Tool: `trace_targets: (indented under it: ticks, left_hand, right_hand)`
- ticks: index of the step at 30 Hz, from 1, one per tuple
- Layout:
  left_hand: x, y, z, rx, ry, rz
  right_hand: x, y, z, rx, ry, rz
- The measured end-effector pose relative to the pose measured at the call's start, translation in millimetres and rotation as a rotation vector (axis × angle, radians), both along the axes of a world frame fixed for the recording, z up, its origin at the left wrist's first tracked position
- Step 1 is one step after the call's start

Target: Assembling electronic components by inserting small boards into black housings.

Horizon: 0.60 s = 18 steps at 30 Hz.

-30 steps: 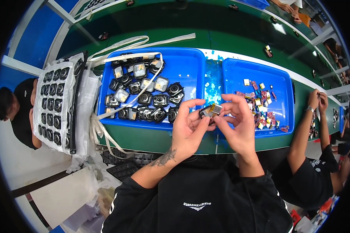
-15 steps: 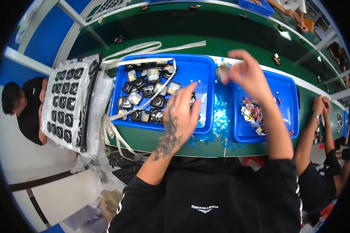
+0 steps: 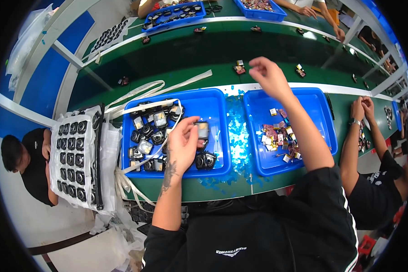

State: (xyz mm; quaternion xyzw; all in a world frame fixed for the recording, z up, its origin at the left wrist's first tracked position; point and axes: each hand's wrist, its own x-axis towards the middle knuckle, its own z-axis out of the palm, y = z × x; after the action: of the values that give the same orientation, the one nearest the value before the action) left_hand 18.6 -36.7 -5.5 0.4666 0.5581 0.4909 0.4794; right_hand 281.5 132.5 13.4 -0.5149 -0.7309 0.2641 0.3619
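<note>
My left hand, above the left blue tray, pinches a small camera that shows a clear back with yellowish parts inside. Black cameras with round lenses and clear backs lie heaped in that tray. Over the far edge of the right blue tray, my right hand is open, its fingers bent and apart. Just left of its fingertips, a small circuit board with a white block rests on the green belt. Similar boards and blocks lie in the right tray.
Blue flakes litter the table between the trays. White straps trail across the left tray. At left stands a white sheet of cameras, with a person beyond. A co-worker's hands are busy at right.
The circuit board has left my right hand and lies on the belt. My left hand has come up with a camera from the tray. The whole view has shifted.
</note>
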Motion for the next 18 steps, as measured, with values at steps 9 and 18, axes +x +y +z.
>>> trace_targets:
  ticks: [9,18]
  left_hand:
    - [57.9,-23.0,15.6,0.035,-0.297,-0.104]
    - [47.8,-38.6,1.8,-0.096,-0.746,-0.027]
  right_hand:
    - [-30.6,-174.4,9.4,-0.402,0.502,0.187]
    - [91.8,-123.7,4.9,-0.004,-0.583,-0.250]
